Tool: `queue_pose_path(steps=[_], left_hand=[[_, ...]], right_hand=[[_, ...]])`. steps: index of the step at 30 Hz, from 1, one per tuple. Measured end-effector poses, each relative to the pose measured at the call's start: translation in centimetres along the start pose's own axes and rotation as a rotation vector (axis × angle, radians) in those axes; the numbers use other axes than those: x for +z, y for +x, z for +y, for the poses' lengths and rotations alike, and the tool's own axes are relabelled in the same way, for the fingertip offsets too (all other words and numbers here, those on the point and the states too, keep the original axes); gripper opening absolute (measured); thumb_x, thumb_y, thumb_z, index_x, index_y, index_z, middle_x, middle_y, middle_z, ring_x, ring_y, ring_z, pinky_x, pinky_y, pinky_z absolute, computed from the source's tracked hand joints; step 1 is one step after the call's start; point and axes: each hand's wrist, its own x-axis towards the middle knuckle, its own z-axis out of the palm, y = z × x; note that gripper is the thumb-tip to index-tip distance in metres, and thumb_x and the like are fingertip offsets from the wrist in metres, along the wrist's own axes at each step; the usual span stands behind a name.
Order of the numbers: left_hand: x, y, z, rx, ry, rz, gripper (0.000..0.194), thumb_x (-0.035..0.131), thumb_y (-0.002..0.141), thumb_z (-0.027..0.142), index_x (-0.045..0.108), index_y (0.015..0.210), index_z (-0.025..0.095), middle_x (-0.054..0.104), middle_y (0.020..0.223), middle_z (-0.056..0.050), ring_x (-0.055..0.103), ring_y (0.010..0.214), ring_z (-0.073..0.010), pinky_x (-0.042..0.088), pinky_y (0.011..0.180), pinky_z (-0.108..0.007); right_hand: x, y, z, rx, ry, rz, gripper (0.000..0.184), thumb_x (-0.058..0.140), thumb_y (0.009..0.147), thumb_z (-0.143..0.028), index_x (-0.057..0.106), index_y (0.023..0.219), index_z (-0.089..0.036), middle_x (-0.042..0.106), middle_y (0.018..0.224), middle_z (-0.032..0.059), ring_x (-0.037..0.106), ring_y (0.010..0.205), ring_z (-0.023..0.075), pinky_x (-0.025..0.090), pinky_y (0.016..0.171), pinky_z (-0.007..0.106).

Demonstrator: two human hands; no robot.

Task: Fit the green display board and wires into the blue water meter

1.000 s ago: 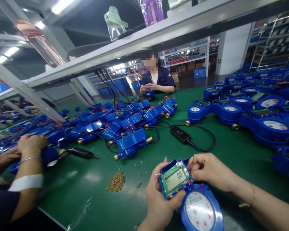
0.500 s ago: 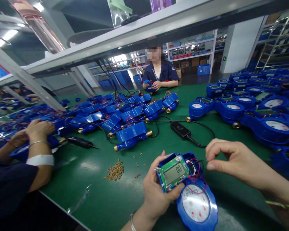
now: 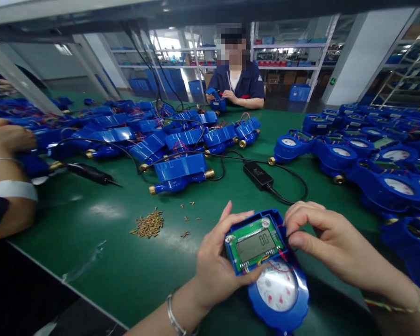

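A blue water meter (image 3: 303, 291) with a round dial lies in front of me. Its box holds a green circuit board (image 3: 234, 249) whose display reads 0.0. My left hand (image 3: 213, 256) grips the box from the left, thumb along its lower edge and fingers behind. At the box's right side, my right hand (image 3: 318, 228) is closed, thumb and forefinger pinching a thin black wire (image 3: 294, 233). Red wires (image 3: 282, 254) run from the board over the dial's top edge. The far end of the black wire is hidden.
Brass screws (image 3: 147, 224) lie heaped on the green table, several loose. Behind them are more blue meters (image 3: 180, 168), a black screwdriver (image 3: 87, 172) and a corded black box (image 3: 258, 175). Rows of meters (image 3: 399, 186) stand right. A co-worker's arm (image 3: 10, 200) reaches in left; another person (image 3: 236, 86) sits opposite.
My right hand has moved in from the right and now pinches the black wire. The board, tilted across the box before, now sits inside it. My view has dipped.
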Motion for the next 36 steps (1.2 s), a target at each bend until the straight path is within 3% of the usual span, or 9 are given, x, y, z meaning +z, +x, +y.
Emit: queue_pose_path(steps=[10,15,25,36], left_hand=[[0.0,0.2,0.1,0.032,0.013,-0.031,0.072,0.085,0.061,0.032,0.052,0.124,0.019,0.071,0.113,-0.011,0.061,0.118,-0.0313,0.031,0.116,-0.055],[0.0,0.1,0.1,-0.031,-0.010,-0.024,0.072,0.086,0.057,0.033,0.057,0.121,0.019,0.072,0.111,-0.011,0.057,0.123,-0.0342,0.033,0.115,-0.057],[0.3,0.2,0.1,0.007,-0.032,0.015,0.073,0.086,0.058,0.029,0.054,0.123,0.018,0.071,0.112,-0.011,0.067,0.108,-0.0297,0.033,0.115,-0.056],[0.3,0.2,-0.2,0.150,0.017,-0.014,0.079,0.086,0.057,0.023,0.049,0.128,0.022,0.070,0.115,-0.010,0.071,0.100,-0.0257,0.033,0.115,-0.058]], right_hand=[[0.2,-0.3,0.6,0.142,0.176,-0.082,0.024,0.057,0.094,-0.043,0.057,0.088,-0.020,0.054,0.088,0.0008,0.049,0.083,0.0143,0.038,0.073,0.025],[-0.4,-0.6,0.3,0.065,0.111,-0.089,0.013,0.056,0.096,-0.036,0.059,0.095,-0.024,0.056,0.093,-0.0002,0.051,0.089,0.0143,0.037,0.080,0.026],[0.2,-0.7,0.1,0.284,0.199,-0.095,0.029,0.055,0.094,-0.048,0.056,0.087,-0.020,0.054,0.086,0.0003,0.046,0.082,0.0135,0.037,0.072,0.023],[1.0,-0.8,-0.2,0.440,0.546,-0.096,0.036,0.063,0.089,-0.046,0.050,0.077,-0.015,0.047,0.064,-0.0027,0.040,0.058,0.0075,0.032,0.053,0.018]])
